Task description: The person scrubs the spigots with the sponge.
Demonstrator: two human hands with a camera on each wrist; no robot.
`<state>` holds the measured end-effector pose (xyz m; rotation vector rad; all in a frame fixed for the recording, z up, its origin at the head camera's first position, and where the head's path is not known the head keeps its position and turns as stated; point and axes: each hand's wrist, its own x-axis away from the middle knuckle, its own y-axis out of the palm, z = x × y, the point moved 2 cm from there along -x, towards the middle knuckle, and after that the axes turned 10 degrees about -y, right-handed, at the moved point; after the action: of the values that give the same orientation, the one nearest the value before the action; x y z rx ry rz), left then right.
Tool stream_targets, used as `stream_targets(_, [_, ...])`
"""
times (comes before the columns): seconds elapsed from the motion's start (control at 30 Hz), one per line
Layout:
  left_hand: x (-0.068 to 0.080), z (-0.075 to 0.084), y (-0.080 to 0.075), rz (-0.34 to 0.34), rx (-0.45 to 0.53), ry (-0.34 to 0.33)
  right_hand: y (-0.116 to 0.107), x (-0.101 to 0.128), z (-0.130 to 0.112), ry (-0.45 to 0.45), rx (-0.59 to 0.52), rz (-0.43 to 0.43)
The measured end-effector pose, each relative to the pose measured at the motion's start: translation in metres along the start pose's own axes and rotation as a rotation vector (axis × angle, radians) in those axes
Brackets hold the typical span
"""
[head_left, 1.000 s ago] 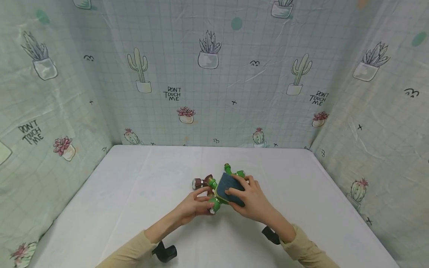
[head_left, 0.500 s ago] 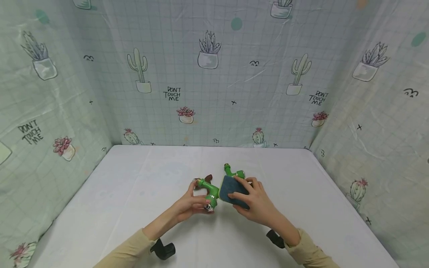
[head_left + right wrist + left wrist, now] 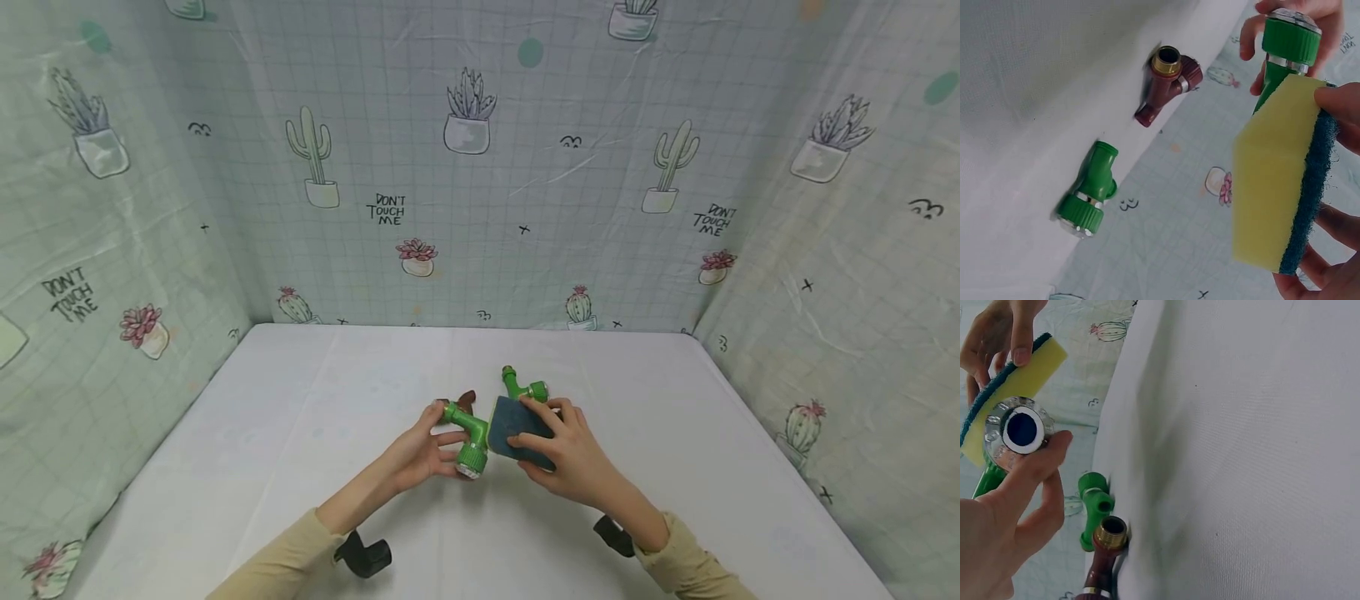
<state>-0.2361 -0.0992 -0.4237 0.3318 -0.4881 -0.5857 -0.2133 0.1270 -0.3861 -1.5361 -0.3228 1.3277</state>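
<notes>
My left hand [image 3: 438, 442] grips a green plastic tap [image 3: 471, 433] a little above the white table [image 3: 300, 433]; its chrome nozzle [image 3: 1019, 428] points toward me. In my right hand [image 3: 555, 442] is a sponge [image 3: 517, 427], blue scouring side up and yellow foam [image 3: 1269, 181] below, pinched between thumb and fingers. The sponge's edge lies against the held tap's body [image 3: 1285, 50]. A second green tap [image 3: 521, 386] lies on the table just beyond the sponge, and a brown tap with a brass thread [image 3: 465, 398] lies behind my left hand.
Cactus-print cloth walls [image 3: 480, 208] close the table in at the back, left and right. Black wrist-camera mounts [image 3: 363, 554] show under both sleeves. Bare white tabletop stretches left and right of the hands.
The left hand has drawn the green tap out from under the sponge and turned its nozzle down toward me. The right hand with the sponge shifted slightly right. The other taps stayed put.
</notes>
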Motion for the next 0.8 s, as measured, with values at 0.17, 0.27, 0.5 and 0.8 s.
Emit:
stream_targets(0.17, [0.005,0.000,0.002,-0.053,0.044,-0.044,0.001,-0.001,0.000,-0.013,-0.007,0.010])
stream_targets(0.27, [0.003,-0.003,0.001,-0.061,0.008,-0.037,0.002,-0.002,0.000,-0.013,-0.007,0.011])
stream_targets(0.5, [-0.009,-0.014,-0.003,-0.085,-0.040,-0.019,0.008,-0.010,-0.002,-0.004,-0.037,-0.012])
stream_targets(0.8, [-0.010,-0.016,-0.001,-0.079,-0.093,0.032,0.010,-0.014,-0.004,-0.006,-0.069,-0.007])
